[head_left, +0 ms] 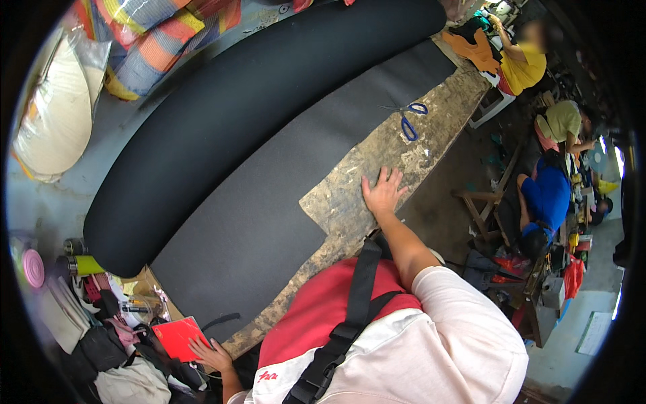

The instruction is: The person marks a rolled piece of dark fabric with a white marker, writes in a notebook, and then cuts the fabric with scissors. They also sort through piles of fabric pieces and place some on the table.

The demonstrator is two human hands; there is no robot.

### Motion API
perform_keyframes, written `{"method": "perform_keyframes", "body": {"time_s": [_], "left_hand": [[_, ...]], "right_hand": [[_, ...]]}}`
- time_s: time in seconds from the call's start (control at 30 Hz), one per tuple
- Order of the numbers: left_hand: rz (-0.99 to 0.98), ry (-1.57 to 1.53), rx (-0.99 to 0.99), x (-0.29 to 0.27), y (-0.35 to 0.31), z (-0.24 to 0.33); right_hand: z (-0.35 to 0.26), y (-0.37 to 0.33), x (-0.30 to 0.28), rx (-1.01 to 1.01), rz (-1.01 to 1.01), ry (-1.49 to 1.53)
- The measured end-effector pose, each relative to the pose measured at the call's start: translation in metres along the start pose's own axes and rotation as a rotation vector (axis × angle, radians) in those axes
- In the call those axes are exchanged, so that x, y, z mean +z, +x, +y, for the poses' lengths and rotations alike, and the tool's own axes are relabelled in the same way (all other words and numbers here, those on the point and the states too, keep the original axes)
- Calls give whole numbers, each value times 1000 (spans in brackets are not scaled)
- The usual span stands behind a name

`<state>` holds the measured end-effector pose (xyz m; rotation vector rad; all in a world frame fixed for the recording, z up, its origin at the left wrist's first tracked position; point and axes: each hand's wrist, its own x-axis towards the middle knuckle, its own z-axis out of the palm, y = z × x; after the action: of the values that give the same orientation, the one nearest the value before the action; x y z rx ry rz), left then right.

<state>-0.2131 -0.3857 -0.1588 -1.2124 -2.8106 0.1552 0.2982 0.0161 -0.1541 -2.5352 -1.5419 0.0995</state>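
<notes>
Your right hand (383,195) spread on mottled-brown bench (356,172), left hand (212,355) spread on red rectangular booklet (177,338). Blue-handled metal scissors (404,111) beyond right hand, if nudged, risked nicking dark-grey sheet (262,202).

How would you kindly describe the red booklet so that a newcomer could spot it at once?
Start at the mottled brown worktable and follow its dark sheet to the lower-left end. The left hand touches a flat red booklet there, its bright cover unlike the dark sheet.
</notes>
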Motion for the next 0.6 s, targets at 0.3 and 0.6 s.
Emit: {"method": "perform_keyframes", "body": {"time_s": [0.3,0.6], "left_hand": [[11,-32,-9,3,-3,-2],[101,161,-68,8,-4,-3]], "right_hand": [[-3,1,-5,12,-53,-2],[1,4,-1,-2,-54,3]]}}
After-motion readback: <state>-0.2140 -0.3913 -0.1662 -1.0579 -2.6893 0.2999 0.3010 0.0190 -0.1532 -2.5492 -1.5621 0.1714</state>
